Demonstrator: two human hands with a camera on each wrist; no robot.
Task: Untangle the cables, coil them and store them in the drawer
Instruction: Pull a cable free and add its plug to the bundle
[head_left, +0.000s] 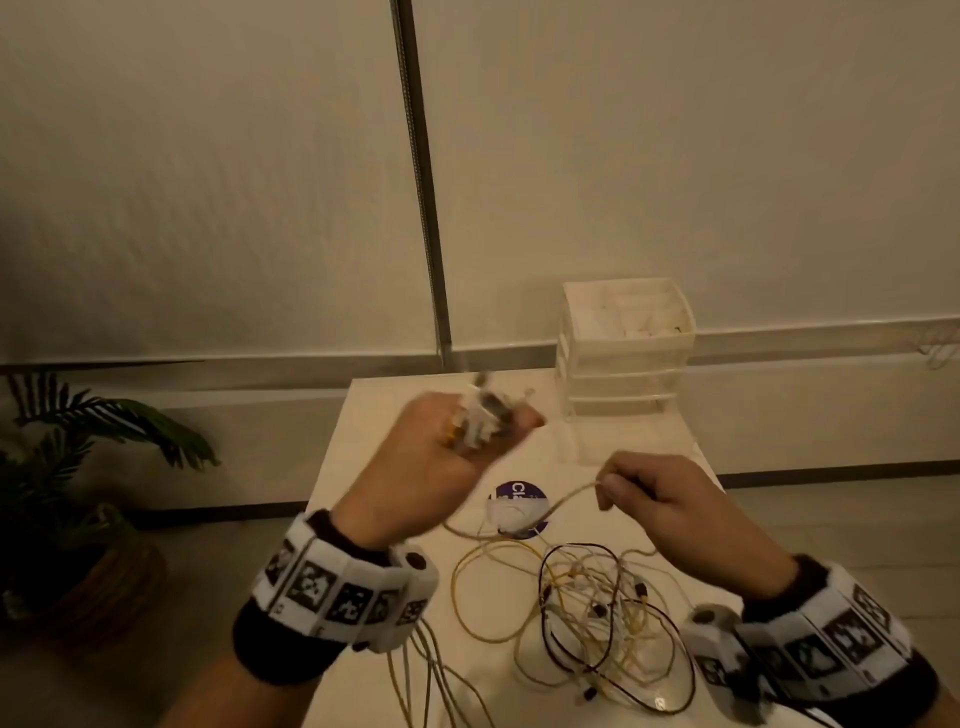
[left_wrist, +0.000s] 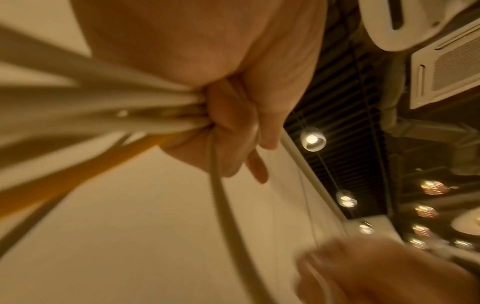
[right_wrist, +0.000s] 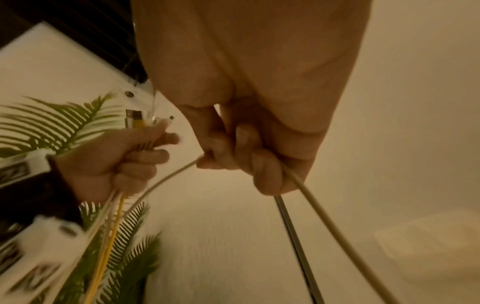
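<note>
My left hand (head_left: 457, 441) is raised above the white table (head_left: 363, 519) and grips a bunch of cable ends (head_left: 480, 415), white and yellow, with the plugs sticking out of the fist (right_wrist: 137, 121). Its cables (left_wrist: 103, 115) trail down past the wrist. My right hand (head_left: 649, 493) pinches one white cable (head_left: 566, 496) between thumb and fingers (right_wrist: 233, 156); that cable runs down toward the pile. A tangle of yellow, white and black cables (head_left: 597, 608) lies on the table below both hands. The white drawer unit (head_left: 623, 353) stands at the table's back right.
A round purple sticker (head_left: 519, 506) lies on the table under the cables. A potted palm (head_left: 78, 467) stands on the floor to the left. White blinds (head_left: 208, 182) hang behind the table. The table's left side is bare.
</note>
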